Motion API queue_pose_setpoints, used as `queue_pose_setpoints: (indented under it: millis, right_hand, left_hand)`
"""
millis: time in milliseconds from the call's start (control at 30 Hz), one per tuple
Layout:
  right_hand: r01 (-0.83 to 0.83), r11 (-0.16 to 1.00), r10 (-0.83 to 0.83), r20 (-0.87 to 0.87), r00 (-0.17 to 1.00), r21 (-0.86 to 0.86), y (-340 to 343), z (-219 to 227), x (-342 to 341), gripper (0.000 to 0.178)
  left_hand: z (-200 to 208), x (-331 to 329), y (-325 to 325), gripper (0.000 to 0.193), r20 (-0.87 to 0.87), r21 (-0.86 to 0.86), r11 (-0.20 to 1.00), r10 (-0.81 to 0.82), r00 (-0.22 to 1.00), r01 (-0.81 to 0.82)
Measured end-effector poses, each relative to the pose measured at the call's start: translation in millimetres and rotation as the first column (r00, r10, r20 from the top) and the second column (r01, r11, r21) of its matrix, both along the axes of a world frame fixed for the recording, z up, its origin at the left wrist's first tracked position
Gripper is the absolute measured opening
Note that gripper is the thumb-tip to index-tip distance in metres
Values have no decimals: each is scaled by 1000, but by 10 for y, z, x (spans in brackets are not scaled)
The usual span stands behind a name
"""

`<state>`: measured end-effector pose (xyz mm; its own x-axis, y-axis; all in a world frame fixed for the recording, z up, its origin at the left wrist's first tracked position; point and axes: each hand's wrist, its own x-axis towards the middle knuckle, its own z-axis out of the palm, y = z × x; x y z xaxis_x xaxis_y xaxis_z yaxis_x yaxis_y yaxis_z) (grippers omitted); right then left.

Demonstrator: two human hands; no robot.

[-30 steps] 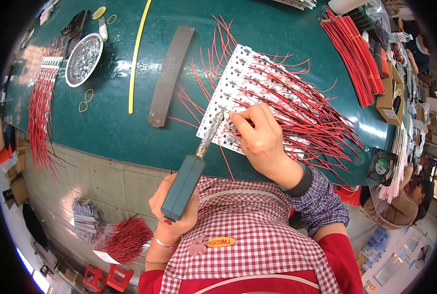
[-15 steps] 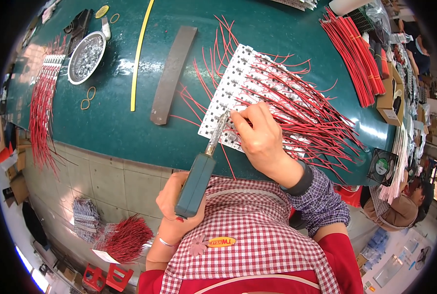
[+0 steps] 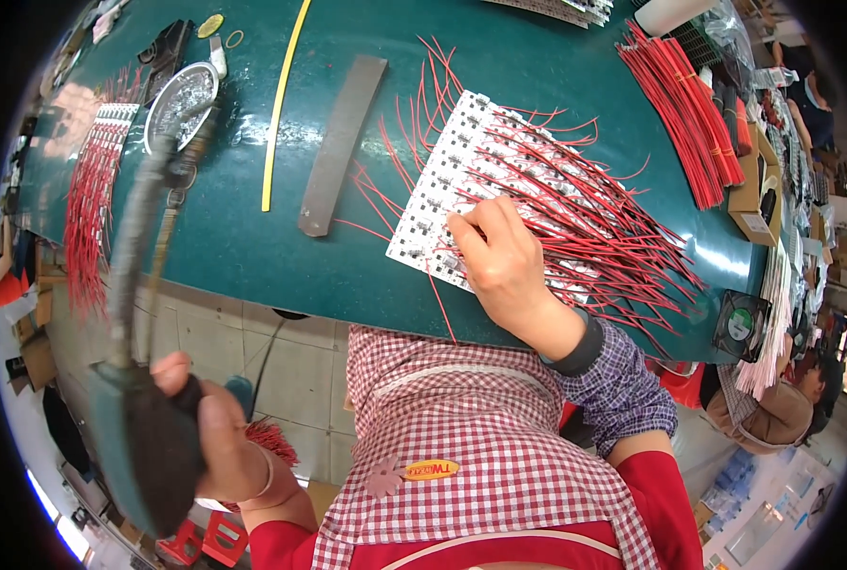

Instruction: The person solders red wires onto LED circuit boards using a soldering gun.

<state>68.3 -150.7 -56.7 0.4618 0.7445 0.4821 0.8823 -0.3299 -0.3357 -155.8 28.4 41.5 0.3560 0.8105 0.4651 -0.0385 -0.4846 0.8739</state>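
Observation:
My left hand (image 3: 224,432) grips a dark green soldering gun (image 3: 143,437), blurred by motion. Its long shaft points up toward the silver metal bowl (image 3: 152,133), its end in front of the bowl's rim; whether they touch I cannot tell. On the table lies a white circuit board sheet (image 3: 435,204) with rows of small black parts. Many red wires (image 3: 613,242) fan out from it to the right. My right hand (image 3: 507,266) rests on the sheet's lower part, thumb and forefinger pinched at its surface. What lies between those fingertips is hidden.
Left of the sheet lie a grey-brown flat bar (image 3: 342,147) and a yellow strip (image 3: 284,104). A second wired sheet (image 3: 100,180) sits at the far left. Bundled red wires (image 3: 685,114), a cardboard box (image 3: 758,204) and a small black fan (image 3: 742,326) stand at the right.
My left hand has swung the soldering gun away from the circuit board sheet, leftward to the metal bowl. My right hand has stayed in its pinch on the sheet.

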Motion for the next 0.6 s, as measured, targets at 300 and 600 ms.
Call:
queue_pose_setpoints:
  millis: [300,600]
  right_hand:
    - [-12,998,19,-121,992,56,-83,5,34,38]
    - [-37,999,40,-62,997,35,-72,-20,36,29]
  left_hand:
    - [-410,11,-369,41,-183,-425,877,-325,928,223]
    - [-677,75,-539,17,-350,-314,904,-395,850,290]
